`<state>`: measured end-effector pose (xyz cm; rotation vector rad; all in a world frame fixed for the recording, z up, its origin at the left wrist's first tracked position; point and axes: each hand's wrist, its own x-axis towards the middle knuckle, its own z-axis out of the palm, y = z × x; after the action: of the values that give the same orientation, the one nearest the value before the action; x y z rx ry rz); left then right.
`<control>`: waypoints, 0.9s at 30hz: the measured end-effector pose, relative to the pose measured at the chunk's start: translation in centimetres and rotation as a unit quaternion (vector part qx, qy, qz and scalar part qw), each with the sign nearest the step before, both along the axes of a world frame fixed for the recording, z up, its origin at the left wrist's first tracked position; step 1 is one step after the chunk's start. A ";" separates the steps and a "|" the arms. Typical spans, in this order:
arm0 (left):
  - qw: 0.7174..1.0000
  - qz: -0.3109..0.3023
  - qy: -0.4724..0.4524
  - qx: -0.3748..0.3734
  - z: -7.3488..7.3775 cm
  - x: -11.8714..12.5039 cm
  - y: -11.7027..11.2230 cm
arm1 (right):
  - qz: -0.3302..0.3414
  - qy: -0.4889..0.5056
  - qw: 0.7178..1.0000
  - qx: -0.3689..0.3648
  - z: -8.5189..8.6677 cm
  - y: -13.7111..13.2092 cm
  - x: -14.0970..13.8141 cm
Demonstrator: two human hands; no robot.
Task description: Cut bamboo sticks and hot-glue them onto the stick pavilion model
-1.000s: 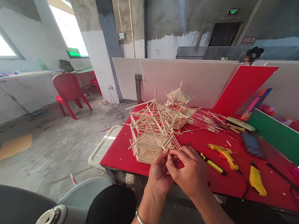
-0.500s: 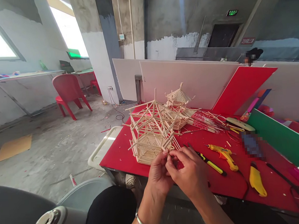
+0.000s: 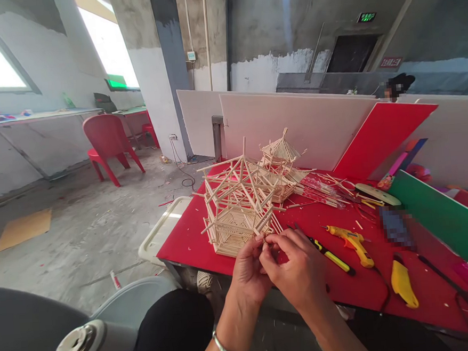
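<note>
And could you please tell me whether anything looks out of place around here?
A tan sheet lies loose on the floor at left, as if dropped, and a small stick offcut sits stray beside the yellow glue gun. I see no spill.

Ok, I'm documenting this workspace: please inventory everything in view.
stick frame: 1, pale, table front
roofed stick model: 1, pale, behind frame
loose sticks: many, pale, beside model
slim tool: 1, yellow-black, table front
glue gun: 1, yellow, beside slim tool
curved tool: 1, yellow, table right
table: 1, red, under models
leaning panel: 1, red, table back
upright panel: 1, green, table right
boards: several, white, behind table
seats: 2, red, left
cardboard: 1, tan, floor
exit sign: 1, green, upper right
container: 1, white, lower left
left hand: 1, by frame
right hand: 1, by frame
</note>
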<state>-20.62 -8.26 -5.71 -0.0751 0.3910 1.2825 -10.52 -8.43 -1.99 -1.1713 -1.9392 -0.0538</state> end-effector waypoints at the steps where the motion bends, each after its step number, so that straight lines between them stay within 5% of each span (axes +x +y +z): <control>1: 1.000 -0.001 -0.002 0.000 0.0 0.0 0.0 | -0.001 0.000 1.000 0.001 0.0 0.0 0.0; 27: 0.999 0.010 -0.040 0.032 0.1 -0.2 0.1 | 0.004 0.017 1.000 -0.024 0.7 -0.5 0.2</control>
<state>-20.80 -8.15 -5.60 -0.0750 0.2811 1.3070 -10.31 -8.97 -1.31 -1.1880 -1.9254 0.0169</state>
